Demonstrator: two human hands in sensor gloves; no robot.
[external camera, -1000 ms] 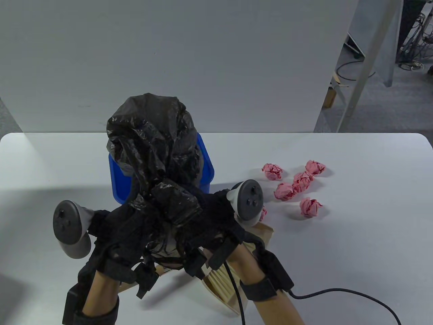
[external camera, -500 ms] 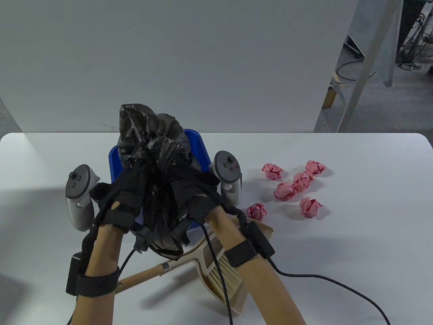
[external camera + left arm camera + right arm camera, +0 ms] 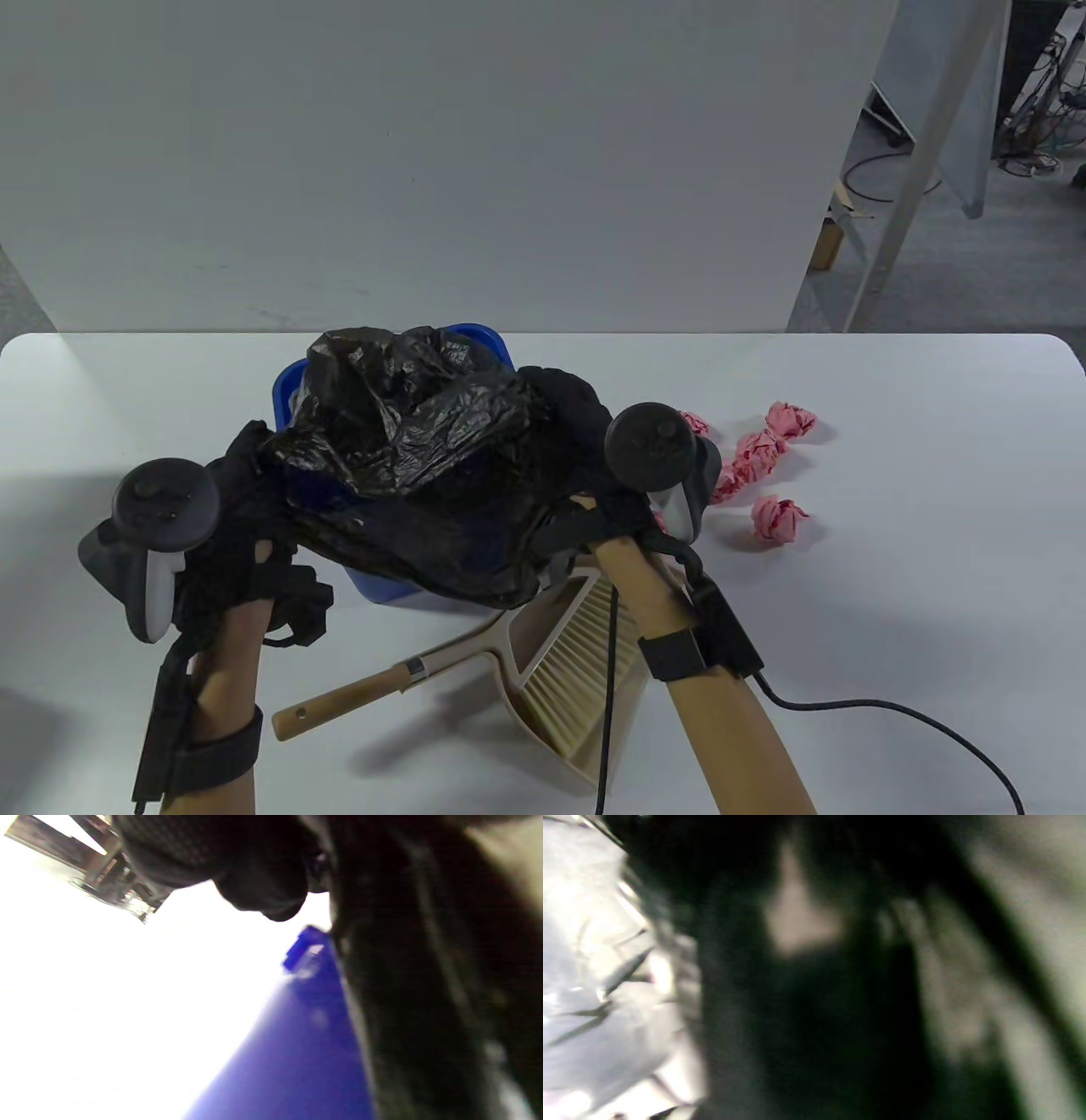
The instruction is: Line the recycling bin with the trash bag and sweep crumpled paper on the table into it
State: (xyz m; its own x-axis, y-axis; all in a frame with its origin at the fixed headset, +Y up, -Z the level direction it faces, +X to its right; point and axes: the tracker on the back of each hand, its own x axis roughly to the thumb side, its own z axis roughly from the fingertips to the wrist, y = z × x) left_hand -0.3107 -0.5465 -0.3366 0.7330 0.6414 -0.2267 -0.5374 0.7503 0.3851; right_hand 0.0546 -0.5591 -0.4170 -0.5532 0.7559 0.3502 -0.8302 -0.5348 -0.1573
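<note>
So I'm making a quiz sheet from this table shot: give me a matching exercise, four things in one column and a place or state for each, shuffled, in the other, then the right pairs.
Things:
1. black trash bag
2. blue recycling bin
3. hand brush
4. pink crumpled paper balls

Places or states:
A. scattered on the table to the right of the bin
B. draped over the bin's top, held by both hands
C. lying in the beige dustpan, wooden handle sticking out to the left
D. standing on the table, mostly covered from above

Pairs: 1-B, 2-D, 3-C, 4-A
</note>
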